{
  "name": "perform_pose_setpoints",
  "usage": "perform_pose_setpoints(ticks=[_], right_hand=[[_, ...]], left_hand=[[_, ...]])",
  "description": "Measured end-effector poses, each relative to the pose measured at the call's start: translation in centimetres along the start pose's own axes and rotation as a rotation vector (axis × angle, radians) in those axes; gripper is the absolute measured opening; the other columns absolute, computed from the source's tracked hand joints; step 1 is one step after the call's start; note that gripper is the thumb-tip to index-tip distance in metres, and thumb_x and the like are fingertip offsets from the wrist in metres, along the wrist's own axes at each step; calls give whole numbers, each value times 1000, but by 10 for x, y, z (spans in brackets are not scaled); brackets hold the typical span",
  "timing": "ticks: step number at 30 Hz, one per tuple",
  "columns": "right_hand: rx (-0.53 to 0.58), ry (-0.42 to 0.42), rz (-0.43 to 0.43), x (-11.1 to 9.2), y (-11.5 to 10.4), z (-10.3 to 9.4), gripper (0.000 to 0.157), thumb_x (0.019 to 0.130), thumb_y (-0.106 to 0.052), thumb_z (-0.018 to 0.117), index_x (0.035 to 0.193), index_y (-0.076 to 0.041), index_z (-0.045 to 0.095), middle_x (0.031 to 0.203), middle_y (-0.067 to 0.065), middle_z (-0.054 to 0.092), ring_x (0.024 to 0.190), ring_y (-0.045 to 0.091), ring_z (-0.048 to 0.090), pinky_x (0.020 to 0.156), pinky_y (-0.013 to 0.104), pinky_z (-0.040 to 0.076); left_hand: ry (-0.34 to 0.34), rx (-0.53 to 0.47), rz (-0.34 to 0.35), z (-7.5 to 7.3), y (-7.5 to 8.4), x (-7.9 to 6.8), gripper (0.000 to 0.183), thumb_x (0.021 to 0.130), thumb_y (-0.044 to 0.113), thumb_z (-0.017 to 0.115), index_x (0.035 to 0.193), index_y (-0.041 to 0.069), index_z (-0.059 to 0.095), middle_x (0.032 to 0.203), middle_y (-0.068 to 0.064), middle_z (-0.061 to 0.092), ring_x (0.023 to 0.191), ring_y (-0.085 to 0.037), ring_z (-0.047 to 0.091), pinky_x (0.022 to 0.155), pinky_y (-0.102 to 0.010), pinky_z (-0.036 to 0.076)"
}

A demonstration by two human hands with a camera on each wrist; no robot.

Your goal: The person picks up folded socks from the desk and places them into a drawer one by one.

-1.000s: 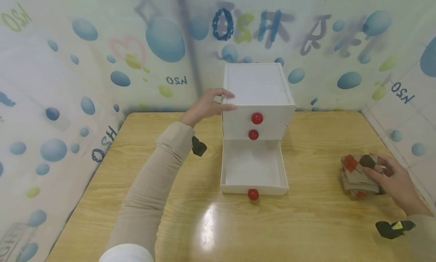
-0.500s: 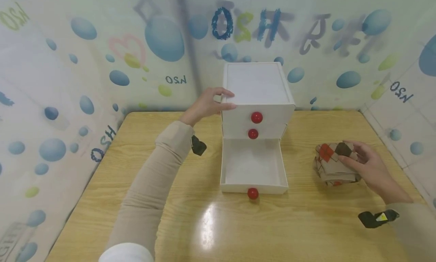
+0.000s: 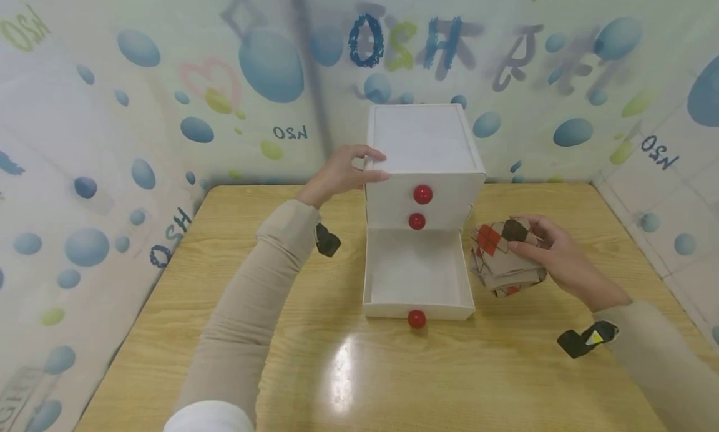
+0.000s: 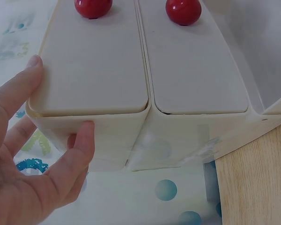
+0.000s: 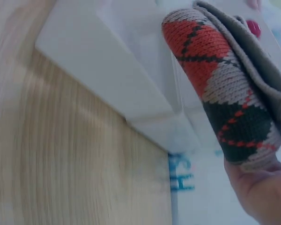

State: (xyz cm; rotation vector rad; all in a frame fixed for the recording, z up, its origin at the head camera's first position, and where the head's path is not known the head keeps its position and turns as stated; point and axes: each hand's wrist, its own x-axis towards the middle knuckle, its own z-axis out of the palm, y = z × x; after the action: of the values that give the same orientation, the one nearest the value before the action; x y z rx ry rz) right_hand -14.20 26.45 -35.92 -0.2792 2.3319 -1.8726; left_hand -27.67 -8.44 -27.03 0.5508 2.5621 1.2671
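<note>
A white desktop drawer unit [image 3: 421, 138] with round red knobs stands on the wooden table, its bottom drawer [image 3: 415, 270] pulled out and bare inside. My left hand [image 3: 342, 168] grips the unit's upper left front corner; in the left wrist view its fingertips [image 4: 85, 133] press against the side wall. My right hand [image 3: 562, 257] pinches a folded argyle knit piece [image 3: 508, 257], beige with red and dark green diamonds. This bundle is just right of the open drawer, overlapping its right edge closely in the head view. In the right wrist view the knit piece [image 5: 225, 89] hides part of the unit.
The table [image 3: 258, 369] extends in front and to both sides of the unit. A printed wall sheet [image 3: 258, 138] hangs close behind the table. The two upper drawers, with red knobs [image 3: 422, 195], are closed.
My right hand has carried the folded knit piece leftward and slightly up from the table's right side to beside the open drawer. My left hand keeps its place on the unit.
</note>
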Motion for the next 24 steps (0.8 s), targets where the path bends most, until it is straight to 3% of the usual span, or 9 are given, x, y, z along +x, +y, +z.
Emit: perform_pose_setpoints(ticks=[4,13,24], right_hand=[[87,-68,31,11,-5,16,38,89,-7,52,123,-19,41,112,1,42,94,5,53,70,22,49],[10,-95,189,34,-8,55,52,85,-21,60,128,-8,34,118,13,39,99,19,49,79,31,46],[-80,-86,204,54,-5,85,48,82,-16,62,122,2,40,125,18,35,118,35,29,94,45,32]], left_hand=[[1,-2,-5,0,0,0,43,77,28,69,116,14,56,125,-4,46,104,-17,48,77,-35,49],[2,17,-10,0,-1,0,44,77,30,69,117,16,56,126,-3,45,104,-16,48,71,-25,50],[-6,8,9,-1,-2,-1,44,77,29,69,117,15,56,128,-3,44,107,-17,47,70,-24,50]])
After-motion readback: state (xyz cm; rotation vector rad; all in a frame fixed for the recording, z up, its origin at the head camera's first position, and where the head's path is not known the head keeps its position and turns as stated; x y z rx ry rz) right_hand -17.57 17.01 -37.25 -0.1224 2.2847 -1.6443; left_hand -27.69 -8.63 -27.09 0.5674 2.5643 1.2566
